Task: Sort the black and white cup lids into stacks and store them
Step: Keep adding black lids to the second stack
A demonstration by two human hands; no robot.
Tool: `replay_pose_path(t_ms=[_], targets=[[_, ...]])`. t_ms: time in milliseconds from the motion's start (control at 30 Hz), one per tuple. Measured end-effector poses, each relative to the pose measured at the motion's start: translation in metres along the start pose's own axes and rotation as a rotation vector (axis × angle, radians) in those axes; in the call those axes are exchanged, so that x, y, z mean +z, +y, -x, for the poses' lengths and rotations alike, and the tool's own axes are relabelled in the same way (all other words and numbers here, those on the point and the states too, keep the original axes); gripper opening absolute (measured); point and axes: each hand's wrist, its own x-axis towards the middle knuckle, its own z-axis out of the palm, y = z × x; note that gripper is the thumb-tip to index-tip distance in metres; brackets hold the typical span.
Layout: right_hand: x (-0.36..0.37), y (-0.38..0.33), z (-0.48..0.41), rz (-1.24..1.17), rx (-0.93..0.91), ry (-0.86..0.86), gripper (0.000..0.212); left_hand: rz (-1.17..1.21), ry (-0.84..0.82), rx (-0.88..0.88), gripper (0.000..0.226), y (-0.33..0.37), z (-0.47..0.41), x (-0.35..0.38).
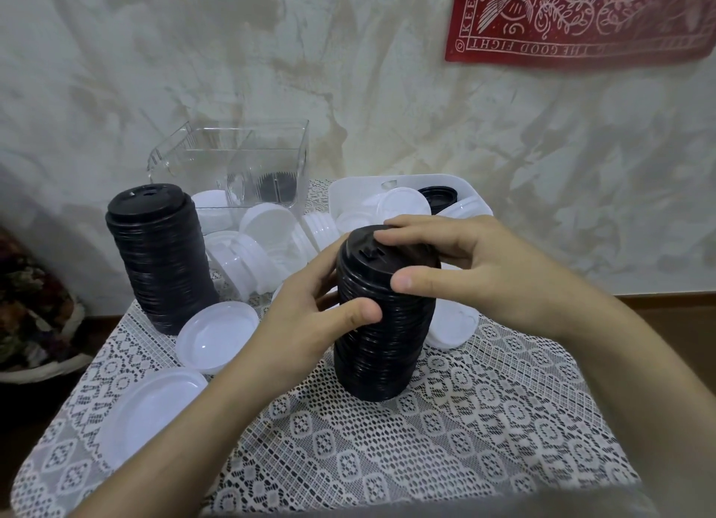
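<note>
Clasping the black stack, upright on the cloth mid-table, with left hand curled round its side and right hand capping the top, thumb on the rim. Likely light, slick, loosely nested, apt to shear; best held top and low side together.

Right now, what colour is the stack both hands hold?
The lid stack is black; head view shows it.

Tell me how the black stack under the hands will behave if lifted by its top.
The held stack is many separate nested lids, so lifting by the top would probably pull off only some; the left hand gripping lower helps. Tall and narrow on the cloth, it may tip if pushed. Thin plastic, likely light.
</note>
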Motion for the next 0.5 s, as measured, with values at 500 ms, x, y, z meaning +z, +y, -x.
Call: replay_pose_path(t_ms=[500], targets=[[0.005,0.013,0.002,-0.095,0.089,0.079,0.091,-0.054,0.007,0.029,0.081,0.003,-0.001,-0.001]])
